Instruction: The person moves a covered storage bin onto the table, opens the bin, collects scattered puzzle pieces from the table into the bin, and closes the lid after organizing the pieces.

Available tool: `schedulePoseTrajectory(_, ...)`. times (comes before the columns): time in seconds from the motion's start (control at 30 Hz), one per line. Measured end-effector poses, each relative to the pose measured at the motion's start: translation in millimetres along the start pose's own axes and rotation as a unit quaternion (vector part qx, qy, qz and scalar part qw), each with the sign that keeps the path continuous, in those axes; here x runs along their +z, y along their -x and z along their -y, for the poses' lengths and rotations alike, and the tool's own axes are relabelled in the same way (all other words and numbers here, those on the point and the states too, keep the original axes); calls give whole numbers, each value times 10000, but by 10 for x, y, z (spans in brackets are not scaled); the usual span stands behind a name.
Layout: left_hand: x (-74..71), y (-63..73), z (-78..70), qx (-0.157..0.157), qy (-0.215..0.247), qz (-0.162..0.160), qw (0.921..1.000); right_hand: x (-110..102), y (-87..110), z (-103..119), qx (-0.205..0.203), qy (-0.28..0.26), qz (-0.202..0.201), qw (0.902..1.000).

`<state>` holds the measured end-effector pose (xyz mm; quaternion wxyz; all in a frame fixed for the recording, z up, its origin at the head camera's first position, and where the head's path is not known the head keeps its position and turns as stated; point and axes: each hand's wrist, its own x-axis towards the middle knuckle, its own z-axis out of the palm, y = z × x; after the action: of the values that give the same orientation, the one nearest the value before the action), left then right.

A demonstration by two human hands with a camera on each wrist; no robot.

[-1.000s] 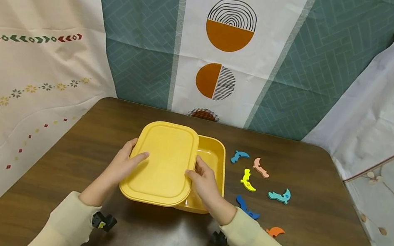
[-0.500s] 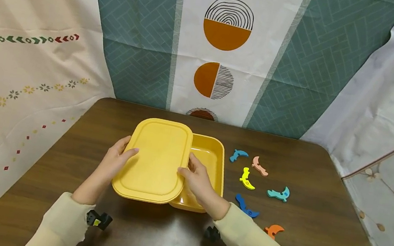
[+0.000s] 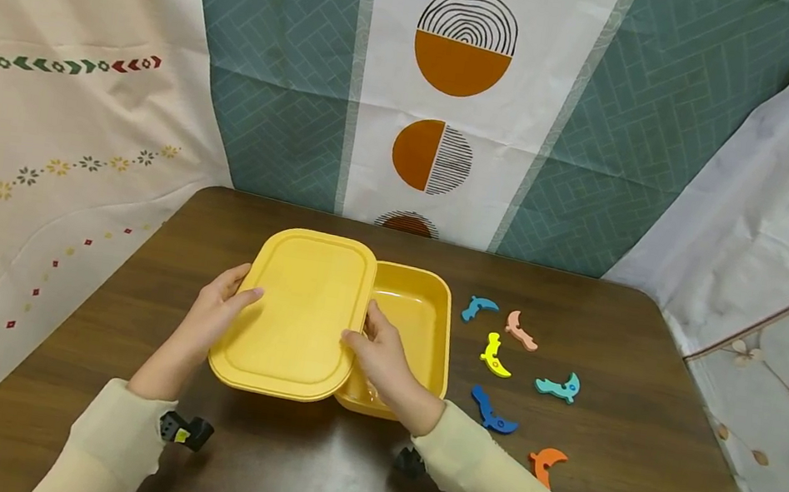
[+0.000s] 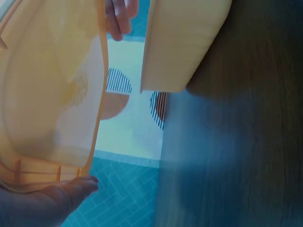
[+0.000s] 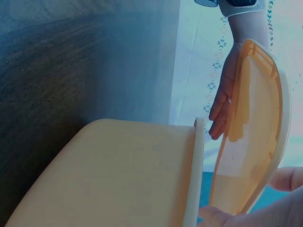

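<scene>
A yellow rectangular lid (image 3: pixel 294 312) with rounded corners is held flat side up by both hands. My left hand (image 3: pixel 215 309) grips its left edge, thumb on top and fingers under it. My right hand (image 3: pixel 386 358) pinches the right edge between thumb and fingers. Below and to the right stands a yellow box (image 3: pixel 421 325), its right part uncovered and its left part hidden by the lid. In the right wrist view, a gap separates the lid (image 5: pixel 246 142) from the rim of the box (image 5: pixel 109 175). The left wrist view shows the ridged underside of the lid (image 4: pixel 52 94).
Several small bird-shaped pieces lie right of the box: a blue one (image 3: pixel 492 413), a yellow one (image 3: pixel 495 357), a pink one (image 3: pixel 520 331), a teal one (image 3: pixel 558 387) and an orange one (image 3: pixel 545 465) among them. Patterned cloth (image 3: pixel 279 95) hangs behind the brown table (image 3: pixel 638 448).
Both hands have carried the lid left, so more of the box interior shows. The box and the bird-shaped pieces have stayed in place.
</scene>
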<state>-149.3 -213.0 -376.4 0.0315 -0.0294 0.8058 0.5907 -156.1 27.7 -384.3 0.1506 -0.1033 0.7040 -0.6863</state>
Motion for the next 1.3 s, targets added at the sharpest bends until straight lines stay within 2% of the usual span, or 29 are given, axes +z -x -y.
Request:
schedulePoseTrajectory(0.2, -124, 25, 17, -83, -112, 41, 9999, 53, 1, 9, -31, 158, 210, 9997)
schedulePoseTrajectory(0.43, -196, 73, 31, -120, 2, 72, 9999, 144, 13, 19, -135, -70, 300, 9994)
schedulePoseTrajectory(0.7, -265, 106, 79, -94, 99, -27, 9999, 245, -9, 19, -229, -455, 148, 9986)
schedulePoseTrajectory(0.9, -314, 123, 118, -270, 73, -2, 9996, 294, -32, 4, -326, -57, -31, 9994)
schedulePoseTrajectory(1.0, -324, 127, 145, -326, 48, 28, 9995, 318, -24, -18, -270, -205, 64, 9994)
schedulePoseTrajectory(1.17, -344, 132, 182, -219, -86, -68, 9997, 369, -15, -62, -193, -744, 369, 9964)
schedulePoseTrajectory(1.3, -369, 165, 235, -284, -128, -30, 9995, 401, -4, -89, -97, -464, 340, 9983)
